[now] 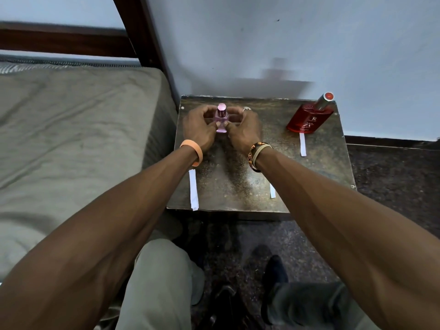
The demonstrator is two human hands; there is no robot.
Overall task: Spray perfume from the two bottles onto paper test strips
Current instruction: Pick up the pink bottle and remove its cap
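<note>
At the far left we see a bed with a grey-green mattress (71,115), and beside it a small dark table (238,182) where all the task's things lie. Along the table's near left edge lies the left paper strip (193,189), flat and white. Farther in, the left hand (198,126) curls its fingers round the left side of the pink perfume bottle (221,117), which stands upright toward the far left of the table with its pink cap on. The right hand (242,129) curls round the bottle's other side, so both hands hold it between them. A middle paper strip (272,191) shows near the right forearm, partly hidden. At the far right stands the red perfume bottle (309,117), capped, with the right paper strip (302,144) lying just in front of it. We read "RED ZX" on the red bottle under an R emblem; we can read nothing on the pink one. We judge the task barely begun: both caps look in place, no strip is lifted, and whether any strip is wet we cannot tell.
</note>
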